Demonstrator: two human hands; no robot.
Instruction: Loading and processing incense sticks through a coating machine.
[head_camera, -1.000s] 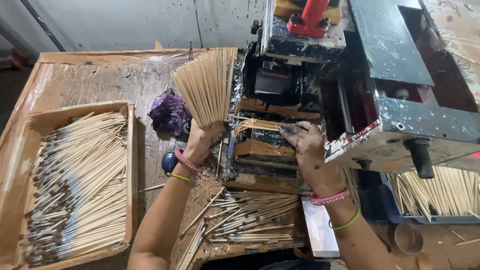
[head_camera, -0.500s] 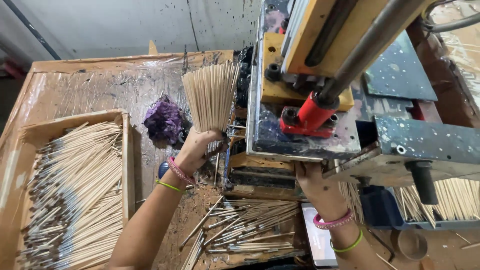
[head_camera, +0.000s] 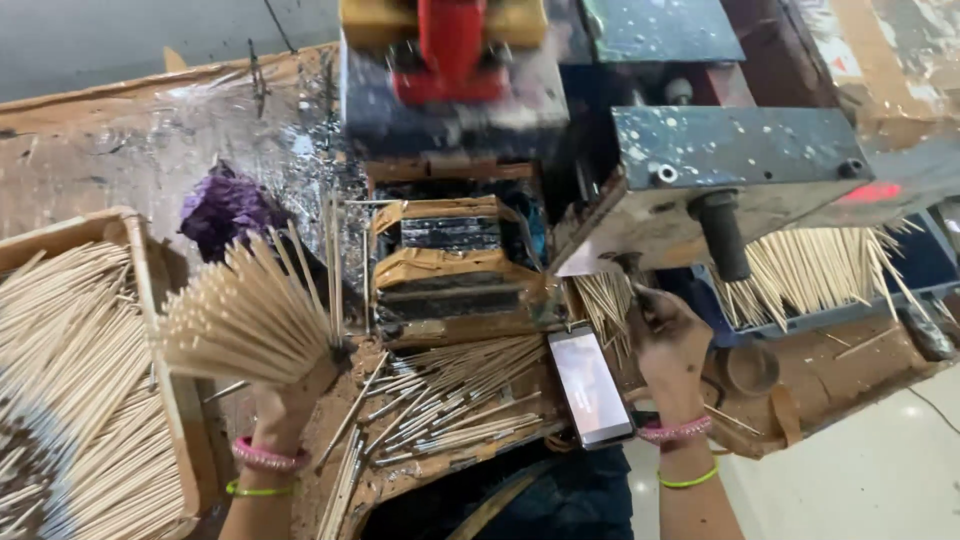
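The left hand is closed around the base of a fanned bundle of bare bamboo sticks, held up over the gap between the wooden tray of finished sticks and the machine. The right hand rests low beside the machine's right side, just under a small sheaf of sticks; its fingers curl downward, but whether they pinch anything cannot be told from this angle. A phone lies face up on the table edge between the two hands, and coated sticks lie scattered below the machine's outlet. A purple lump sits further back on the table.

To do this step well, the bundle probably wants a firm grip low down, so the tips stay spread and single sticks can be drawn off cleanly. Keeping the fan level and close to the machine's mouth would likely shorten each reach. The loose coated sticks look easy to smear, so the wrist is best kept clear of them
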